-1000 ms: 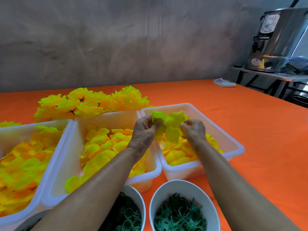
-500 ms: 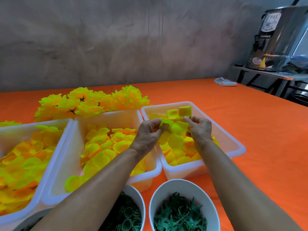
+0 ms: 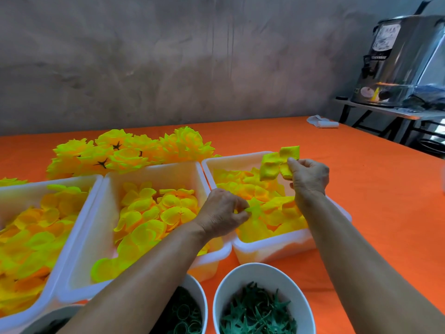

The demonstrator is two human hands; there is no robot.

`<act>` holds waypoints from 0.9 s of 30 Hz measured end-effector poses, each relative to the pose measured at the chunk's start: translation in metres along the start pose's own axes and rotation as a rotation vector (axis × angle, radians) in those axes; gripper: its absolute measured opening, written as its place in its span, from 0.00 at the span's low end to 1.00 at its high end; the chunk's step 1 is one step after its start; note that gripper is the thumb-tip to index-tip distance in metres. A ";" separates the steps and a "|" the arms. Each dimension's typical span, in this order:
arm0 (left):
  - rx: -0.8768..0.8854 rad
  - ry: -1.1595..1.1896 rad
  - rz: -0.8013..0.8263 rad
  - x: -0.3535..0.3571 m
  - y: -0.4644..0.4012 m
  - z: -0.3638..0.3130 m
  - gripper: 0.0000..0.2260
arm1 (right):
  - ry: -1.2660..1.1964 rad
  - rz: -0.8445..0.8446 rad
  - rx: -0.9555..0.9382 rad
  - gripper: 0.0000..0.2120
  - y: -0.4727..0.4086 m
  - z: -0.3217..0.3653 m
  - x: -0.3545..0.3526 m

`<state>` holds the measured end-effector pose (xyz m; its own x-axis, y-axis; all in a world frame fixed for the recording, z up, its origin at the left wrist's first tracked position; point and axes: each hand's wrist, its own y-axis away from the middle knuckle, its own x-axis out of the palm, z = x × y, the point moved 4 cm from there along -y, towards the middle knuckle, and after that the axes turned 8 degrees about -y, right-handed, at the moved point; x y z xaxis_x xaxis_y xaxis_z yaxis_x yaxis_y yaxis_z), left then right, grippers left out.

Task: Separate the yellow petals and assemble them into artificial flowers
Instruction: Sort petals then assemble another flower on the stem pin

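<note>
Two petal pieces are held apart: petal cluster (image 3: 279, 162) pinched by right hand (image 3: 307, 177), raised clear for separation. Single petal (image 3: 252, 208) pinched by left hand (image 3: 222, 213), low over right bin (image 3: 272, 247), likely for release.

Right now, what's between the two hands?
In the head view, loose yellow petals in the right tub lie between the left hand and right hand.

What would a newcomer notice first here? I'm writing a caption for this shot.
The neon-yellow petals heaped in white bins on the orange table grab the eye first. At the right bin, the right hand lifts a petal cluster while the left hand pinches another piece low. Behind the bins lies a pile of finished flowers.
</note>
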<state>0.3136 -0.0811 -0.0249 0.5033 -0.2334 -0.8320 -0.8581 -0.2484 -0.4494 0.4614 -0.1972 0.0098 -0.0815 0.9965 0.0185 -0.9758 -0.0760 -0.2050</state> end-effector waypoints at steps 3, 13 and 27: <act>-0.002 0.245 -0.042 -0.006 0.001 -0.002 0.03 | 0.013 0.062 0.014 0.07 0.002 -0.001 0.000; 0.032 0.214 -0.107 -0.008 0.001 -0.003 0.04 | 0.424 0.541 0.020 0.12 0.003 -0.006 0.005; -0.070 -0.143 0.142 0.004 -0.001 0.000 0.11 | 0.948 0.610 -0.211 0.13 0.006 -0.004 0.003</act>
<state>0.3167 -0.0820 -0.0272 0.3542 -0.1360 -0.9252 -0.9077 -0.2881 -0.3052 0.4558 -0.1942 0.0044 -0.2566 0.4281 -0.8665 -0.7656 -0.6373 -0.0882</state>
